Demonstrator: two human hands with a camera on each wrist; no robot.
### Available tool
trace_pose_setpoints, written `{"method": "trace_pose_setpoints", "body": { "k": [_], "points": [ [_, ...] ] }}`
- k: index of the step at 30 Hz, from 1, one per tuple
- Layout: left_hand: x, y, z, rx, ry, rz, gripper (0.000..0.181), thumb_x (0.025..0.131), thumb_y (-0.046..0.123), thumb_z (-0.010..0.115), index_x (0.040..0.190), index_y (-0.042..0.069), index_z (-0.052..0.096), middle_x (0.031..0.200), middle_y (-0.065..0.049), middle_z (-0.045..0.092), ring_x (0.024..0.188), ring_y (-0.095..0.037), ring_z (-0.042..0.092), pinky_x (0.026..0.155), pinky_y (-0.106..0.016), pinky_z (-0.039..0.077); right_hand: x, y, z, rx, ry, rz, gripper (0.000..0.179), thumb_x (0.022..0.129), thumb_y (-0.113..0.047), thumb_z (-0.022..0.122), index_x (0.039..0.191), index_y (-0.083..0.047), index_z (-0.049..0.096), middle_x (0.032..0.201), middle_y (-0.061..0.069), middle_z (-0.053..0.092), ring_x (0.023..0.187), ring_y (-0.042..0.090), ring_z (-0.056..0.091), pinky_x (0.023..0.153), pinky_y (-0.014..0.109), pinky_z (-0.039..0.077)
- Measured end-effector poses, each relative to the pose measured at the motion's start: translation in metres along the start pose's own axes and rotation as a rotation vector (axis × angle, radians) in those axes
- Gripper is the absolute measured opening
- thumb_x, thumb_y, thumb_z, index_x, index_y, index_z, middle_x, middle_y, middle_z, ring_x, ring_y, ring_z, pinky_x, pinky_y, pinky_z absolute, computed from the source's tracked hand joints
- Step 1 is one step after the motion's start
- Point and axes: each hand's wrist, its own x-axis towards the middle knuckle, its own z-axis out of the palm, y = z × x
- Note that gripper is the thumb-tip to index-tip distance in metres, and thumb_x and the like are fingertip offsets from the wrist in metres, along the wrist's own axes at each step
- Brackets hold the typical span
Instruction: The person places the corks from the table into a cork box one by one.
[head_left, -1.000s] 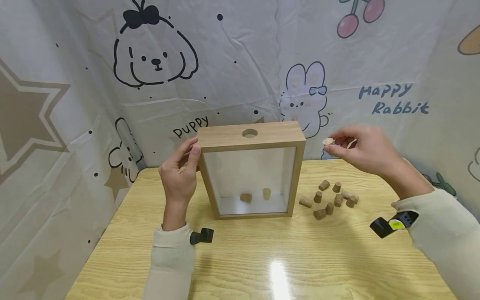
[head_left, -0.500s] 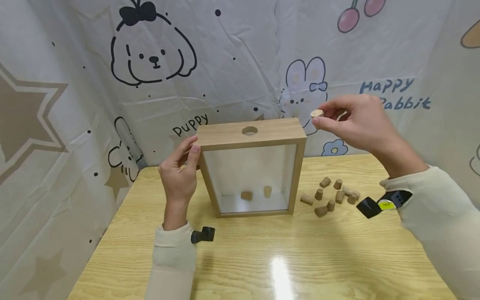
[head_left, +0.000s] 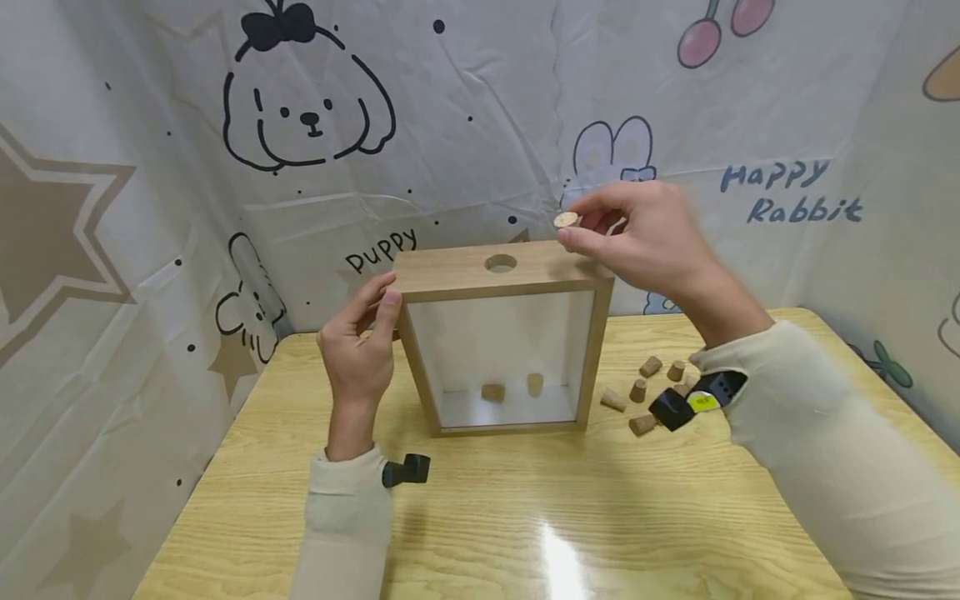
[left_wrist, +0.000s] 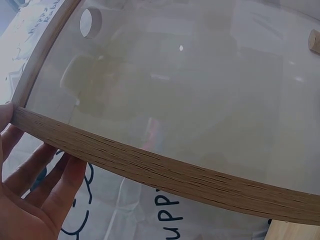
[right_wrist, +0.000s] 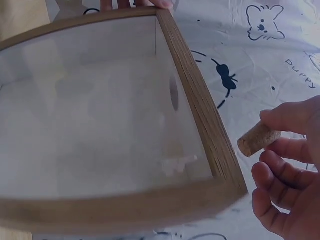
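A wooden-framed box (head_left: 600, 350) with a clear front stands upright on the table, a round hole (head_left: 501, 263) in its top. Two corks lie inside: one on its side (head_left: 492, 392), another upright (head_left: 535, 384). My left hand (head_left: 358, 358) grips the box's upper left corner, thumb on the front edge and fingers at the side. Above the top's right end, my right hand (head_left: 645, 237) pinches a cork (head_left: 566, 220) between thumb and fingers. In the right wrist view, that cork (right_wrist: 259, 138) is apart from the frame.
Several loose corks (head_left: 637, 390) lie on the wooden table (head_left: 480, 517) right of the box, some hidden behind the right wrist camera (head_left: 672, 408). A printed cloth (head_left: 465, 167) hangs behind the table.
My right hand has risen from beside the box and moved left with the cork, now over the top's right end. The left hand and box stay in place.
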Motion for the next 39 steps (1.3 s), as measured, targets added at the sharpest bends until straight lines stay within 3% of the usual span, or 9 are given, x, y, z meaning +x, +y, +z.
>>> {"method": "trace_pose_setpoints", "body": {
  "k": [7,13,23,26,31,34,39],
  "points": [
    [0.000,0.001,0.002,-0.009,0.006,0.005,0.022,0.094,0.004,0.069,0.115,0.004,0.075,0.103,-0.011,0.074,0.088,-0.019,0.071,0.063,-0.019,0.056,0.010,-0.009,0.017,0.038,-0.041,-0.002,0.018,0.086,-0.017,0.078,0.097,-0.003,0.077,0.077,0.003,0.068,0.071,0.017,0.061,0.062,0.022,0.043],
    [0.000,0.003,0.003,-0.007,0.009,0.004,0.022,0.094,0.003,0.069,0.115,0.003,0.075,0.105,-0.010,0.074,0.089,-0.021,0.071,0.073,-0.021,0.055,0.016,-0.012,0.029,0.089,-0.047,-0.011,0.019,0.085,-0.015,0.079,0.097,-0.001,0.077,0.076,0.007,0.069,0.069,0.018,0.061,0.062,0.020,0.044],
    [0.000,0.001,0.004,-0.008,0.021,0.023,0.022,0.093,0.000,0.069,0.113,0.000,0.075,0.105,-0.011,0.074,0.089,-0.017,0.069,0.079,-0.023,0.055,0.024,-0.018,0.042,0.022,-0.127,0.055,0.027,0.082,-0.024,0.082,0.101,-0.006,0.079,0.082,0.005,0.069,0.074,0.017,0.062,0.069,0.029,0.048],
    [-0.001,0.010,0.004,0.004,0.029,0.025,0.020,0.093,-0.001,0.068,0.112,-0.003,0.074,0.104,-0.014,0.073,0.088,-0.020,0.070,0.077,-0.022,0.055,0.026,-0.019,0.045,0.021,-0.150,0.054,0.028,0.082,-0.024,0.082,0.102,-0.005,0.079,0.082,0.006,0.069,0.074,0.018,0.062,0.069,0.031,0.048],
    [-0.001,0.010,0.004,0.004,0.027,0.031,0.020,0.094,0.003,0.068,0.113,0.000,0.075,0.103,-0.012,0.074,0.087,-0.024,0.071,0.072,-0.021,0.056,0.028,-0.020,0.051,0.000,-0.181,0.058,0.027,0.083,-0.025,0.083,0.102,-0.005,0.078,0.082,0.006,0.068,0.074,0.018,0.060,0.067,0.032,0.046],
    [-0.002,0.000,0.003,-0.005,0.021,0.034,0.021,0.094,0.005,0.069,0.114,0.004,0.076,0.104,-0.009,0.074,0.087,-0.022,0.071,0.070,-0.021,0.056,0.028,-0.021,0.053,-0.021,-0.194,0.052,0.026,0.083,-0.025,0.082,0.100,-0.006,0.078,0.082,0.006,0.067,0.074,0.018,0.059,0.067,0.033,0.045],
    [-0.001,0.004,0.003,0.011,0.022,0.035,0.021,0.093,0.000,0.068,0.113,-0.001,0.074,0.104,-0.013,0.074,0.087,-0.026,0.071,0.070,-0.019,0.055,0.029,-0.020,0.055,-0.083,-0.221,0.025,0.024,0.085,-0.027,0.080,0.096,-0.006,0.078,0.080,0.004,0.066,0.074,0.019,0.058,0.068,0.035,0.045]
  ]
}}
